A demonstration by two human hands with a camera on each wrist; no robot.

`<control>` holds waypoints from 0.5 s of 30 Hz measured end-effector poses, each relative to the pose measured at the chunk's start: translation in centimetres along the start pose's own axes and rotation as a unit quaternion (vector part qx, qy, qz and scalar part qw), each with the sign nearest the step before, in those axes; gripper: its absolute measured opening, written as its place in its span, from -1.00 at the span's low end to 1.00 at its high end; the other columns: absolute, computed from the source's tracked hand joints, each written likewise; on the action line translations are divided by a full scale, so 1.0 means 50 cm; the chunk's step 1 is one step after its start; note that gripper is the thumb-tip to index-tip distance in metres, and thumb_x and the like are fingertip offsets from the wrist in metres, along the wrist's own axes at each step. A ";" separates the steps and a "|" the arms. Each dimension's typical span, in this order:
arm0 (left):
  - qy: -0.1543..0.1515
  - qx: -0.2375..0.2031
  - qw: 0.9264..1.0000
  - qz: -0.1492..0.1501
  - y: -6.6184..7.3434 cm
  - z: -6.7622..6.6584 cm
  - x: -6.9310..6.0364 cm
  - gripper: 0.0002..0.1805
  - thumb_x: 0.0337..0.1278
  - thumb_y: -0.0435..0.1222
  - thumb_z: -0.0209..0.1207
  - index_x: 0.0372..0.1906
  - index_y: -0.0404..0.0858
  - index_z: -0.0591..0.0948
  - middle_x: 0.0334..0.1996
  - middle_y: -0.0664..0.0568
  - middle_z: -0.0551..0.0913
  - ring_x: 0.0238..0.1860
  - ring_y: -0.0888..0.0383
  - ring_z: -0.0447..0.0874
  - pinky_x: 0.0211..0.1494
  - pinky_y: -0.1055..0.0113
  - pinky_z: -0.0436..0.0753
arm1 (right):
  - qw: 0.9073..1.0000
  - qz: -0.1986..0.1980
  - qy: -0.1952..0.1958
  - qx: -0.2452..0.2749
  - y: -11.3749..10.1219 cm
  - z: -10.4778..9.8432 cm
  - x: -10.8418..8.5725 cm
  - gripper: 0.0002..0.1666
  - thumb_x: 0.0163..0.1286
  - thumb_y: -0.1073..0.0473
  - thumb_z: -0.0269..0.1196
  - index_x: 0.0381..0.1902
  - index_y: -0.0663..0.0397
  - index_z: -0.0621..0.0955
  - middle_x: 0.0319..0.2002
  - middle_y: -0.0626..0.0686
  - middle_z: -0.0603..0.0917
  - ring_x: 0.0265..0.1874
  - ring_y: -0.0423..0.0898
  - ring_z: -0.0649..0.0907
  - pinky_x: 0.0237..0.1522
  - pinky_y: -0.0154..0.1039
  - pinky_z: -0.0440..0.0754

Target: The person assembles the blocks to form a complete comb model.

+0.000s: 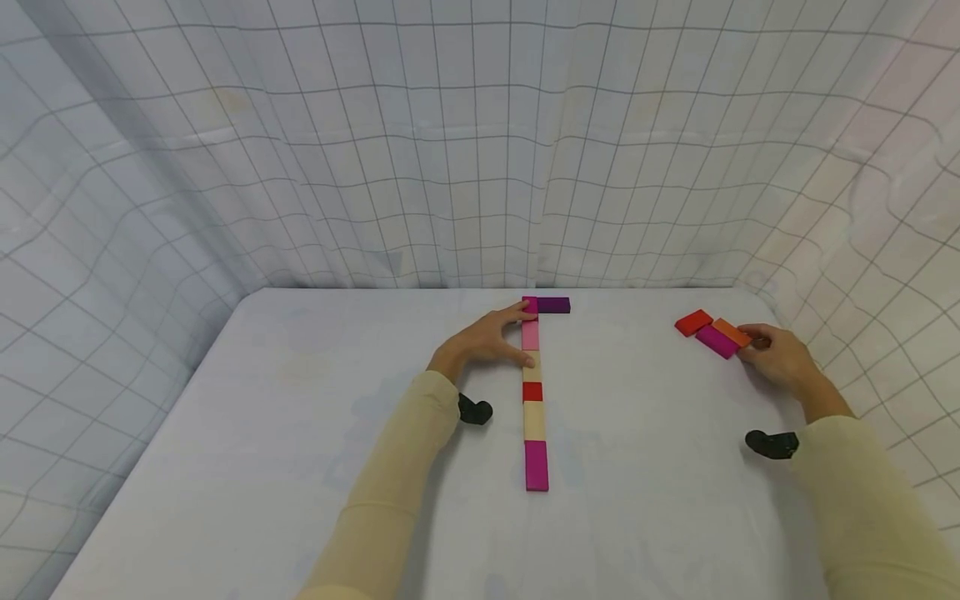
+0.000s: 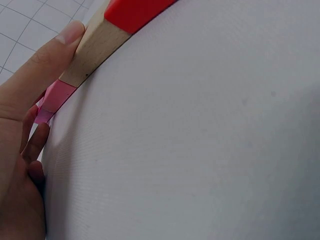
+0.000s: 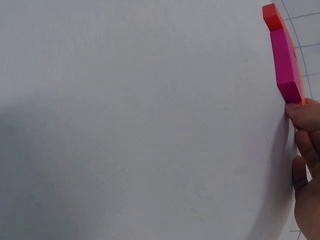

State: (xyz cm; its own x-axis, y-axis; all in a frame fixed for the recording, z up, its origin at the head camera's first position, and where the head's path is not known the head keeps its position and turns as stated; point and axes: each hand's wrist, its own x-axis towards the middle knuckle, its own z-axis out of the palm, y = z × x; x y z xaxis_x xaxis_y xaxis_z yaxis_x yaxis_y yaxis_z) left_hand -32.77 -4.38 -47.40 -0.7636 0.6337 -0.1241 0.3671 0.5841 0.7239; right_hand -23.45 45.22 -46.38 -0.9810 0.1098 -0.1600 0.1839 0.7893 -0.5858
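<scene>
A straight row of wooden blocks runs down the middle of the table. From the far end come a magenta block [image 1: 531,304], a pink block [image 1: 530,336], a plain wood block [image 1: 533,372], a red block [image 1: 532,392], another plain block [image 1: 534,422] and a second magenta block [image 1: 536,467]. My left hand [image 1: 480,337] spans the far part, fingertips on the far magenta block, thumb against the plain block [image 2: 95,55]. At the right, my right hand [image 1: 783,360] pinches the near end of an orange block [image 1: 730,331], which lies against a magenta block [image 3: 285,62].
A dark purple block [image 1: 553,305] lies crosswise at the row's far end, extending right. A red-orange block [image 1: 693,322] touches the right-hand group. White grid-patterned curtains [image 1: 480,150] enclose the white table [image 1: 262,433] at the back and both sides.
</scene>
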 end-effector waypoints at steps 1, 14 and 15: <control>0.000 0.001 1.000 -0.001 0.000 0.000 0.000 0.00 0.00 0.04 0.55 0.58 0.05 0.35 0.65 0.22 0.01 0.62 0.12 -0.11 0.60 -0.05 0.03 | 1.000 -0.001 0.003 -0.001 0.000 0.001 0.001 -0.34 0.54 0.22 0.15 0.46 0.45 0.28 0.25 0.54 0.38 0.23 0.48 0.35 0.26 0.47 0.28; 0.000 0.002 1.000 0.007 0.001 -0.002 -0.001 0.01 0.00 0.03 0.55 0.58 0.02 0.35 0.65 0.19 0.01 0.63 0.11 -0.12 0.60 -0.03 0.01 | 1.000 -0.030 0.004 0.009 -0.014 -0.015 0.002 -0.36 0.58 0.28 0.06 0.50 0.43 0.22 0.29 0.57 0.30 0.27 0.54 0.27 0.25 0.52 0.25; 0.000 0.001 1.000 0.007 0.000 -0.002 -0.001 0.01 0.00 0.03 0.55 0.58 0.02 0.35 0.65 0.19 0.01 0.63 0.11 -0.12 0.60 -0.03 0.01 | 0.999 -0.038 0.006 0.009 -0.018 -0.017 0.003 -0.37 0.59 0.28 0.06 0.50 0.43 0.22 0.30 0.58 0.30 0.28 0.54 0.26 0.25 0.53 0.24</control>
State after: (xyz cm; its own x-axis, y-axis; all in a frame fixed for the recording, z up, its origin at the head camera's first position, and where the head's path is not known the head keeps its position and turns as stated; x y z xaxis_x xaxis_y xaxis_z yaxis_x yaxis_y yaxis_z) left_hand -32.78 -4.49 -47.33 -0.7583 0.6419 -0.1138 0.3794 0.5765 0.7237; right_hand -23.84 45.08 -45.19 -0.9927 0.0575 -0.1057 0.1103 0.7851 -0.6094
